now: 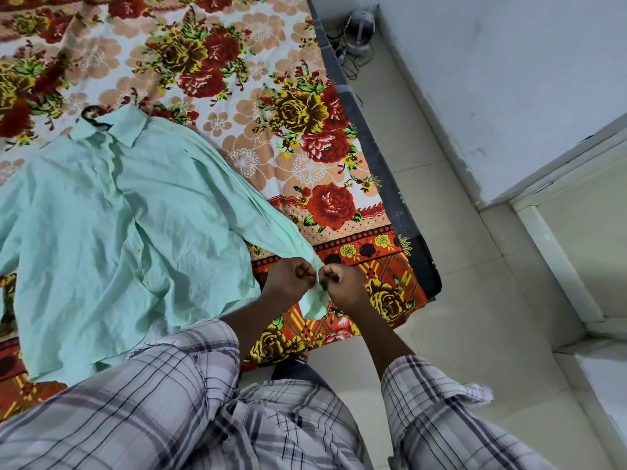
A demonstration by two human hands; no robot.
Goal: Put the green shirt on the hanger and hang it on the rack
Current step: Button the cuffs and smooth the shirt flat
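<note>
The pale green shirt [112, 225] lies spread flat on the floral bedsheet [258, 106], collar pointing away from me. A black hanger hook [91, 115] sticks out at the collar; the rest of the hanger is hidden inside the shirt. The shirt's right sleeve runs down to the bed's near corner. My left hand [291, 279] and my right hand [342, 283] meet at that sleeve's cuff, each pinching its edge with curled fingers. The cuff's open end hangs below my hands. No rack is in view.
The bed's dark edge [383, 164] runs diagonally down the right side. Beyond it lies a pale tiled floor [451, 252], with a small appliance and cables [359, 28] by the wall. A white door frame [559, 239] stands at the right.
</note>
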